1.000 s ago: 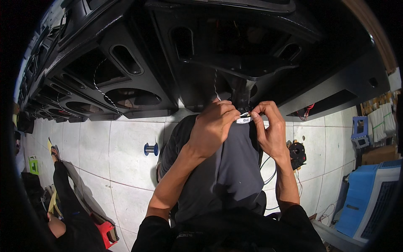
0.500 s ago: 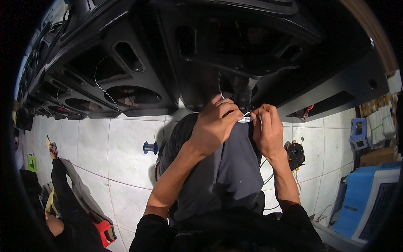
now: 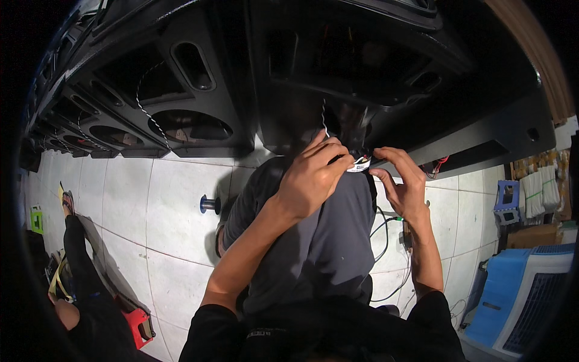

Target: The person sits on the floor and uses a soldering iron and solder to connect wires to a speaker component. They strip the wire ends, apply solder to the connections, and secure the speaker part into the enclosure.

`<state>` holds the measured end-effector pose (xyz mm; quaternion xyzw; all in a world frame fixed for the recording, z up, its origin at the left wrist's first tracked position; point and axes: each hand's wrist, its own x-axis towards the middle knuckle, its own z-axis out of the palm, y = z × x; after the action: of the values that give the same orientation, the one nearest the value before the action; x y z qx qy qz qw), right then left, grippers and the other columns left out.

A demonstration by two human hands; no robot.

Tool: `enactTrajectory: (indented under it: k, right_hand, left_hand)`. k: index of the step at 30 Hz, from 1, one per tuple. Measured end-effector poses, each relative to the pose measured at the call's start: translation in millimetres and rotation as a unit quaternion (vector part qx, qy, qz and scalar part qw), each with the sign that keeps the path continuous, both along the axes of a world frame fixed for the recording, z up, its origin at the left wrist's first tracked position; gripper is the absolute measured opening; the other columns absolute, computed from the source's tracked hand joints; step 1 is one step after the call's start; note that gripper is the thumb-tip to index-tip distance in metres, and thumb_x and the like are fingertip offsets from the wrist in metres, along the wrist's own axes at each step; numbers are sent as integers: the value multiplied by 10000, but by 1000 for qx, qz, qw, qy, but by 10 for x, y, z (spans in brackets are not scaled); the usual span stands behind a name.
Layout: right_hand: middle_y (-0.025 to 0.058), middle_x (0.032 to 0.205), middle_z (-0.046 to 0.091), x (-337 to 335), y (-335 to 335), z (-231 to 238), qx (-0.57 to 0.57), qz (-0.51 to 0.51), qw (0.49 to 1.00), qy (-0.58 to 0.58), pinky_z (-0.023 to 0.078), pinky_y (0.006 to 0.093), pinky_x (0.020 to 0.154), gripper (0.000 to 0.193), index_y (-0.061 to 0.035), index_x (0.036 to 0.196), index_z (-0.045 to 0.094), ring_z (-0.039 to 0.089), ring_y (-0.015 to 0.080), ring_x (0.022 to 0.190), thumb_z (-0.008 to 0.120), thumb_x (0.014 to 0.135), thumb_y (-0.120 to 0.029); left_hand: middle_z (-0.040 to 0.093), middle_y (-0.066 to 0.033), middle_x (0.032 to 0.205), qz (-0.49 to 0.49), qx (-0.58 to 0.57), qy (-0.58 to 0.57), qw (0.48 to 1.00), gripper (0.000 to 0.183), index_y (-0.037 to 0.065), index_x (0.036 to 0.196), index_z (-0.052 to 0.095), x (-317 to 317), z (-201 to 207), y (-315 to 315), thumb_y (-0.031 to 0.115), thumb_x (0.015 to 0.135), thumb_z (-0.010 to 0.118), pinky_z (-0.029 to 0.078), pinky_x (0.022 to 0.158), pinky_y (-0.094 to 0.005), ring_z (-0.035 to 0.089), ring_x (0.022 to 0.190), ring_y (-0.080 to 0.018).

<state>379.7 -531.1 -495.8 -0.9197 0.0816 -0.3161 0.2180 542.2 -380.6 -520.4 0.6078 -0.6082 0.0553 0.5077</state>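
My left hand is closed in a pinch on a black-and-white twisted wire, which comes down from inside a black cabinet. Beside its fingertips, above my knees, sits a small dark part with a white label; the shade hides most of its shape. Close to the right of that part, my right hand is open, thumb and forefinger apart with nothing visible between them. A dark, shiny piece rises from the labelled part toward the cabinet opening.
More black cabinets with twisted wires line up leftward. A spool stands on the tiled floor, and cables lie right of my legs. At right are a blue-and-white appliance and a blue stool. Another person's leg shows at left.
My right fingers have parted and drawn away to the right of the labelled part. My left hand keeps its pinch. The view has shifted slightly, and a green-tipped cable now shows beside my right forearm.
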Motion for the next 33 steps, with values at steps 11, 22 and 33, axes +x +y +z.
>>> enactTrajectory:
  k: [11, 22, 33]
  right_hand:
    - [134, 827, 652, 123, 175, 16, -88, -43, 995, 9, 510, 359, 615, 140, 43, 884, 682, 635, 266, 734, 790, 798, 23]
    - [140, 769, 592, 172, 447, 158, -100, -77, 990, 61, 498, 409, 602, 139, 30, 874, 663, 599, 304, 675, 760, 775, 19]
    - [135, 1023, 699, 128, -264, 379, -83, 109, 976, 170, 550, 380, 741, 306, 11, 1079, 733, 673, 270, 873, 760, 777, 55]
  left_hand:
    - [685, -147, 932, -1, -7, 1, 1000, 182, -33, 940, 728, 6, 7, -3, -69, 761, 724, 482, 1053, -510, 689, 938, -320]
    - [679, -129, 928, 2, 1, 19, 1000, 164, -35, 946, 719, -28, -26, -14, -57, 784, 714, 477, 1076, -494, 689, 921, -304]
    - [673, -117, 924, 18, 4, 14, 1000, 138, -2, 936, 718, -42, -46, -10, -33, 802, 713, 476, 1084, -473, 690, 925, -297]
